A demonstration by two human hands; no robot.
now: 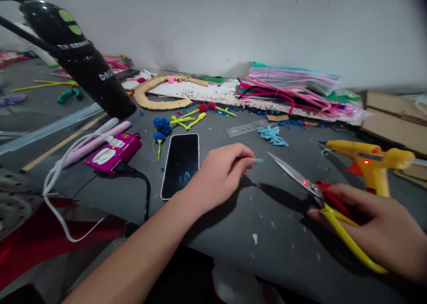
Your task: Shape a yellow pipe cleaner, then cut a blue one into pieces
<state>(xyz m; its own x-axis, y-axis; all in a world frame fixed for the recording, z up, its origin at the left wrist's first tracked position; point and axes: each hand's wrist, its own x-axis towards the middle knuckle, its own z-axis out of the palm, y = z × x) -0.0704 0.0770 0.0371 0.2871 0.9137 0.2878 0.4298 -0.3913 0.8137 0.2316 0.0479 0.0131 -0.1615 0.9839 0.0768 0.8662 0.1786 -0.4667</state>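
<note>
Pinched between the thumb and fingers of my left hand (pixel 227 168) is a light blue pipe cleaner (pixel 259 160), of which only a short end shows. My right hand (pixel 376 224) grips scissors (pixel 296 175) with red and yellow handles. Their blades look closed and point toward my left hand, with a gap between the tip and the pipe cleaner. A small pile of short light blue pipe cleaner pieces (pixel 273 135) lies on the table beyond both hands.
A phone (pixel 182 164) lies beside my left wrist. Near my right hand stands a yellow glue gun (pixel 370 157), its red light on. Left are a purple power adapter (pixel 115 152) with cables and a leaning black bottle (pixel 83 63). Pink pipe cleaners (pixel 287 92) lie at the back.
</note>
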